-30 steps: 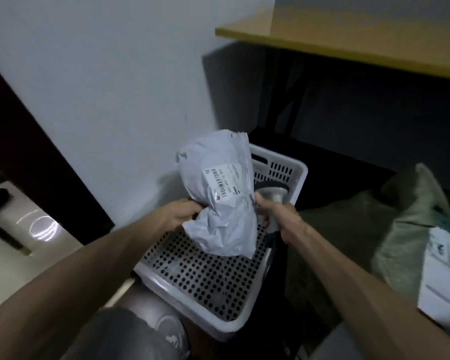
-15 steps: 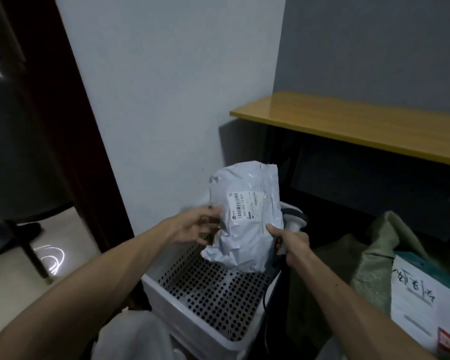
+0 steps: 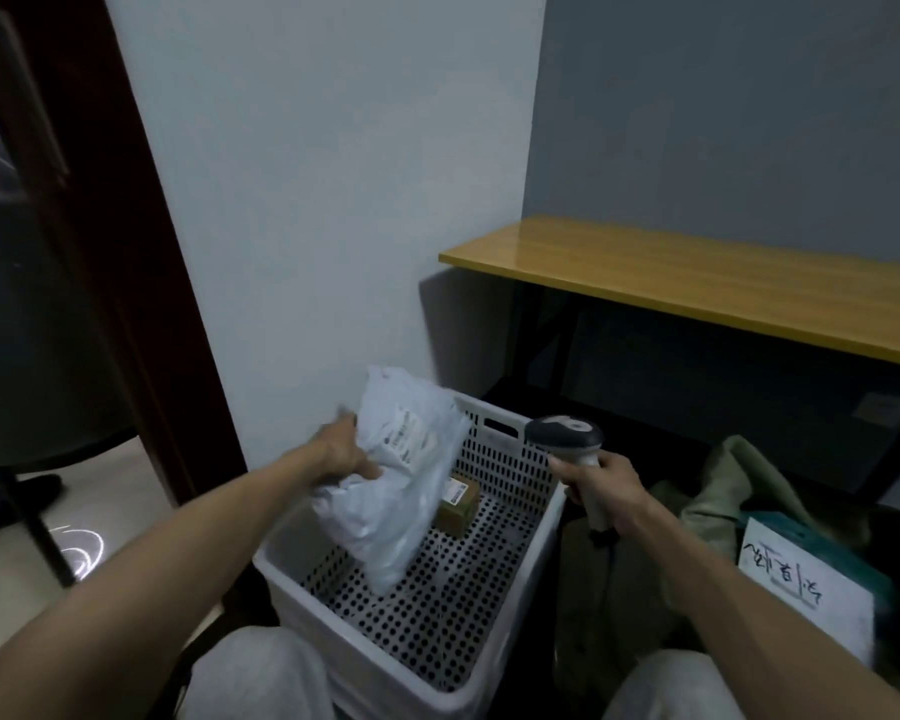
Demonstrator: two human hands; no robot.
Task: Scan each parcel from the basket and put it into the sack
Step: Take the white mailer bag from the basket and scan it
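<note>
l hand (image 3: 341,452) grips the parcel (image 3: 396,485) by its left edge: thumb on the front, fingers curled behind. r hand (image 3: 601,491) is wrapped tight round the scanner (image 3: 565,439) handle, w/ the grey head up top, tipped towards the parcel.

parcel = white poly bag, crumpled, held tilted w/ its top leaning left. its label faces the camera but is too blurry to read. it hangs over the left half of the basket (image 3: 505,459). its low corner dips below the rim near the floor; touching or not, can't tell.

scanner sits just outside the basket's right rim, apart from the parcel.

basket is white plastic w/ a perforated floor & walls, and stands between the knees (image 3: 261,678). a brown box (image 3: 458,504) w/ a white label lies on the floor near the far wall, partly behind the parcel.

sack (image 3: 739,480) is olive green, slumped just right of the basket, behind the r arm. a white box (image 3: 801,579) w/ handwritten marks & a teal side sits at its front; in it or on it, can't tell.

a yellow-topped desk (image 3: 697,278) on dark legs stands behind the sack, against the grey wall (image 3: 333,174). a dark door frame (image 3: 126,252) is at far left.
</note>
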